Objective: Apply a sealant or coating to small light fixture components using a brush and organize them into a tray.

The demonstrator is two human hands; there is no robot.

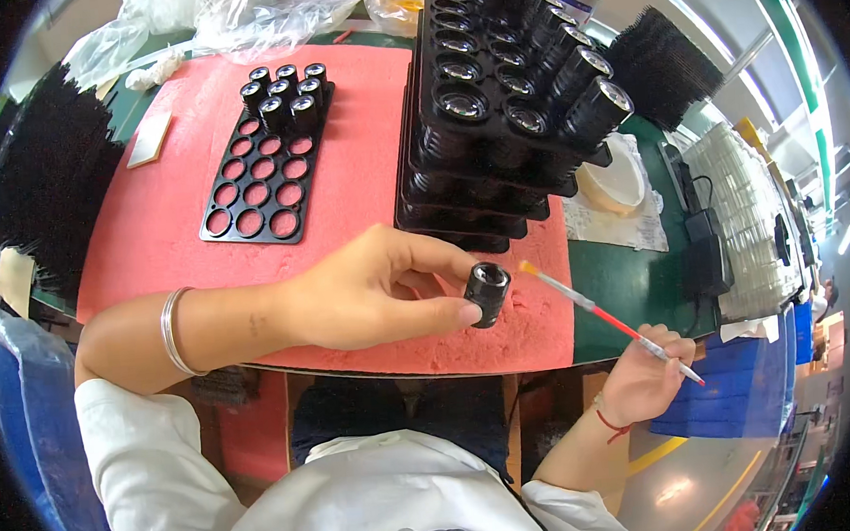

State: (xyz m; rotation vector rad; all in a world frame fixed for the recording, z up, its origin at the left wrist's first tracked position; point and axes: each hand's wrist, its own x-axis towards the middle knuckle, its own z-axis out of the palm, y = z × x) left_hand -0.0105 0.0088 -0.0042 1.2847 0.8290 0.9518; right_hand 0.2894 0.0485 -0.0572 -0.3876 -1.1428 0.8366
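Between thumb and fingers, my left hand grips a short black cylinder with its open end facing up, above the pink mat. A thin paintbrush with a red and pale handle is held in my right hand; its bristle tip points toward the cylinder, a short way apart from it. Left of centre lies a black tray of round holes, several black cylinders with glassy tops standing in its far end. Beyond my left hand rises a stack of black trays filled with similar cylinders.
Dark bristly stacks stand at the left and the back right. Clear plastic bags lie along the far edge. At the right are a pale round dish, a black box with a cable and stacked clear trays.
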